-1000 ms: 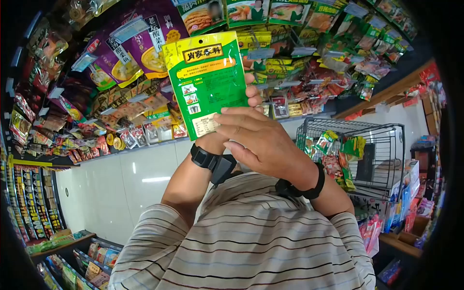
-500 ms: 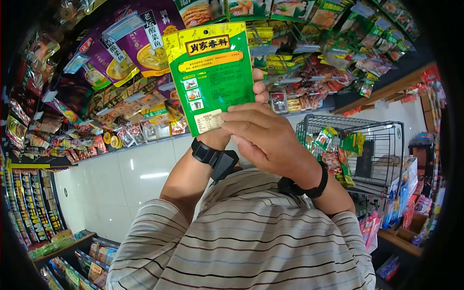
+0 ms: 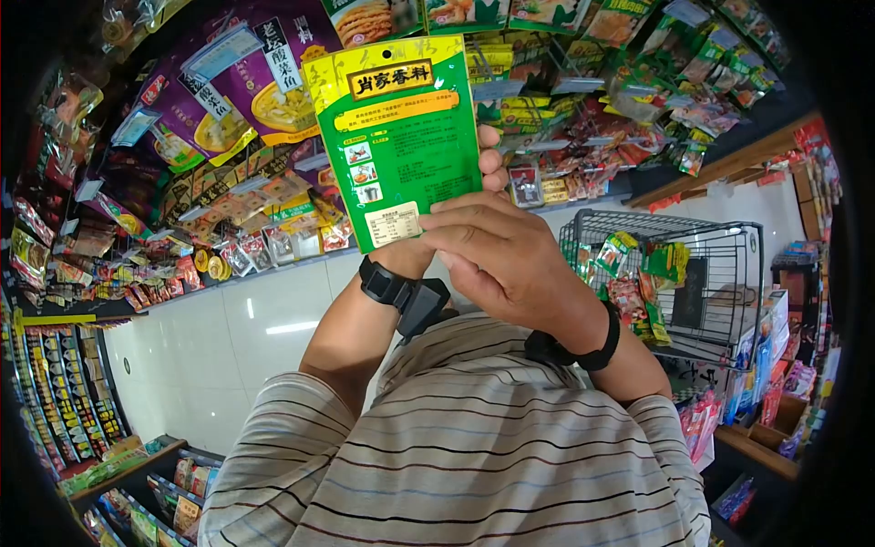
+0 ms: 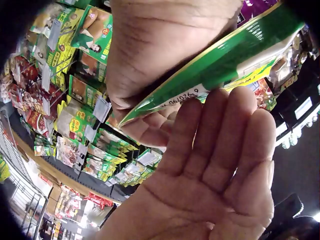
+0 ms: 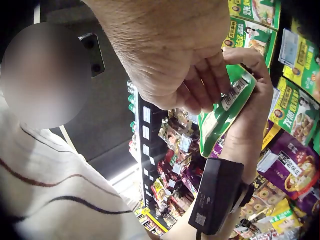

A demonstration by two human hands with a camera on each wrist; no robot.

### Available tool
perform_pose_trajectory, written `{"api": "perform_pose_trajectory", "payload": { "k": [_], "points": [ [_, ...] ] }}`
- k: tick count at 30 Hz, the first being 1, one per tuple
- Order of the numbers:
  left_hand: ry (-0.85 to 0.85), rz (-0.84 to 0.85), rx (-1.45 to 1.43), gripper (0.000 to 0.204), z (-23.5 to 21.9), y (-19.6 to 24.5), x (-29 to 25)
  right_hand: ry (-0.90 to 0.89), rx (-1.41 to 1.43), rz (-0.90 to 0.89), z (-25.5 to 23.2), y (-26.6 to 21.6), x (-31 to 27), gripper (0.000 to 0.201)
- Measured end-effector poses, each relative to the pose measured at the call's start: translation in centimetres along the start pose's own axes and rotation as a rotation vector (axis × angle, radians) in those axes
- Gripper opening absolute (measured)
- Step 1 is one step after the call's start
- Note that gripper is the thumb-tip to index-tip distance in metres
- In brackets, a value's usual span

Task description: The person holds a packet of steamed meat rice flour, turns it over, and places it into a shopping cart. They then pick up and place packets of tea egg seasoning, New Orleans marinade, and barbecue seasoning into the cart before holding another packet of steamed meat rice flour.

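A green and yellow seasoning packet (image 3: 415, 159) stands nearly upright before the chest in the head view, its printed back facing me. My left hand (image 4: 165, 47) holds it from behind, palm against the far side. In the head view, that hand's fingertips (image 3: 492, 162) curl round the packet's right edge. My right hand (image 3: 506, 260) rests its extended fingers at the packet's lower right corner, beside a white printed panel. The left wrist view shows its palm and straight fingers against the packet's lower edge. A barcode shows near these fingers in the right wrist view.
Shelves of hanging packets (image 3: 538, 118) curve across the front, with purple packets (image 3: 283, 96) at left. A wire shopping cart (image 3: 715, 301) holding several packets (image 3: 638, 278) stands at right. Pale floor tiles (image 3: 210, 365) lie at left, and more shelving (image 3: 64, 392) stands beyond them.
The packet has moved slightly up and right and stands straighter to the view. Both hands have shifted right with it, the right hand's fingers still at its lower corner.
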State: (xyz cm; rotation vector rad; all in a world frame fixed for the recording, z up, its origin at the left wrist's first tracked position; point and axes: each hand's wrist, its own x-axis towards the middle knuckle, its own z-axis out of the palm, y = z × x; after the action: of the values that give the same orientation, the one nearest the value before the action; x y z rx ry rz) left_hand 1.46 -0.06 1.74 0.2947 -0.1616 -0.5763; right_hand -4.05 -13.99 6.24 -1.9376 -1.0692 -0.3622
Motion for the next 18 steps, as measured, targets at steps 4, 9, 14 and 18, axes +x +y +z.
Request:
{"api": "perform_pose_trajectory", "payload": {
  "k": [4, 9, 14, 18],
  "points": [
    [-0.006, 0.009, 0.037, 0.049, -0.5, 0.1, 0.1, 0.004, 0.001, 0.006, 0.1, 0.0, 0.0, 0.022],
    [0.060, 0.039, 0.102, 0.048, 0.0, 0.1, -0.5, 0.001, 0.003, 0.003, 0.3, -0.1, 0.1, 0.021],
    [0.032, 0.031, 0.062, 0.041, 0.8, 0.0, -0.8, 0.002, 0.001, 0.010, 0.5, -0.2, 0.1, 0.021],
    [0.111, 0.009, 0.050, 0.043, -0.1, -0.1, -0.6, 0.011, 0.002, 0.014, 0.6, -0.3, 0.0, 0.020]
  ]
}}
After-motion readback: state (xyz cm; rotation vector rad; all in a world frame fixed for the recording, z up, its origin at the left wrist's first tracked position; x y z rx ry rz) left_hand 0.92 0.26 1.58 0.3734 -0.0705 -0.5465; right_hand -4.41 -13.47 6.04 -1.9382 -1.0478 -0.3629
